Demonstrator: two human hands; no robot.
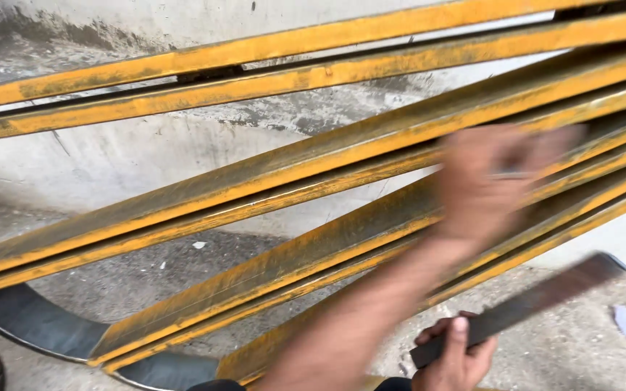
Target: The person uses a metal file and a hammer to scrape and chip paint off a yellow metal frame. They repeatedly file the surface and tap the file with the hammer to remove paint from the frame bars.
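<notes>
Head view: left hand (498,181) is up against the yellow metal bars (313,159), blurred w/ motion; can't tell if its fingers are spread or closed. Right hand (454,355) sits low, near the bottom edge, fingers wrapped round one end of a flat dark metal strip (523,308), thumb on top. Strip angles up to the right, below the bars, apart from them. Curved dark metal band (30,322) lies on the concrete floor (566,340), lower left.
</notes>
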